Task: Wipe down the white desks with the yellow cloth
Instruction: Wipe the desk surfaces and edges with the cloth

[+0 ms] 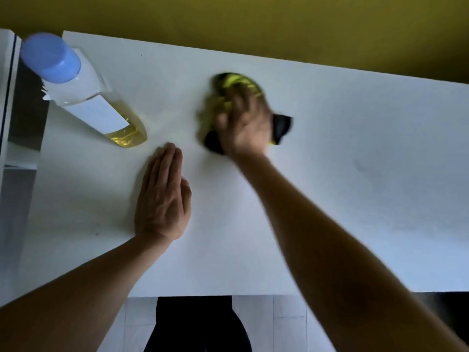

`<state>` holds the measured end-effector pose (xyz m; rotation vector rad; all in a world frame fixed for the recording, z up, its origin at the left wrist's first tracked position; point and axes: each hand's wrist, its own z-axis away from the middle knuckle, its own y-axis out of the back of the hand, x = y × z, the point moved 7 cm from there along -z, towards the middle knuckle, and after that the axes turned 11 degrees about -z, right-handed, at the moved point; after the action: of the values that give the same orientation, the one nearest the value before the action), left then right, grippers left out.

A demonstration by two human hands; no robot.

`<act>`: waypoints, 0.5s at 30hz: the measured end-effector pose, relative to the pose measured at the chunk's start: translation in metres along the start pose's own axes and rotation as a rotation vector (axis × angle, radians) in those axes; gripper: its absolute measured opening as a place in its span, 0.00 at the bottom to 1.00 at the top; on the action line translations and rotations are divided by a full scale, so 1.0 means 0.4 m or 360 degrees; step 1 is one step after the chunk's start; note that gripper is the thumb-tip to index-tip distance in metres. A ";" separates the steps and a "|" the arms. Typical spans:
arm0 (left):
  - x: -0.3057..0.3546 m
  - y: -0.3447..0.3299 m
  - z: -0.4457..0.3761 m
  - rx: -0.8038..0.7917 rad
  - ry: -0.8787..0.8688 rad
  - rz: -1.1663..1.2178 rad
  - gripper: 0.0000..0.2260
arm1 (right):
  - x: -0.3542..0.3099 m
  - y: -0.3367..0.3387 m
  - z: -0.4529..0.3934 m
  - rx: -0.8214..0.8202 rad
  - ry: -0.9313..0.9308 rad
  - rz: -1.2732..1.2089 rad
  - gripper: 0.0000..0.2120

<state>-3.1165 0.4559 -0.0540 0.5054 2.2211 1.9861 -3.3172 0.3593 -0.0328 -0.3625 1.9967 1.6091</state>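
Note:
A white desk fills most of the view. My right hand presses a bunched yellow cloth with dark edges onto the desk's middle, toward the far edge; hand and cloth are motion-blurred. My left hand lies flat on the desk, palm down, fingers together and pointing away from me, holding nothing. It rests to the left of and nearer to me than the cloth.
A clear bottle with a blue cap and yellow liquid stands at the desk's far left. A second white surface adjoins on the left across a dark gap. A yellow wall lies behind. Dark-trousered legs and pale floor show below the near edge.

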 end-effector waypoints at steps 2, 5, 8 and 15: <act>-0.002 0.001 0.004 -0.0005 0.0010 -0.0008 0.25 | -0.111 -0.074 0.052 -0.0099 0.0135 -0.0019 0.24; -0.004 0.003 0.004 -0.0007 -0.0010 -0.0004 0.25 | -0.096 -0.072 0.080 -0.0136 0.0181 0.0013 0.24; -0.005 0.005 0.004 -0.0005 -0.0043 0.0005 0.25 | 0.036 0.024 0.119 -0.0024 0.0022 0.0010 0.24; -0.003 0.003 0.007 0.0028 -0.0017 0.0059 0.25 | 0.368 0.282 0.247 0.0248 -0.0591 0.0072 0.29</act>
<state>-3.1141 0.4582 -0.0532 0.5622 2.2408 1.9784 -3.4723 0.5010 -0.0377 0.0410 1.8355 1.4140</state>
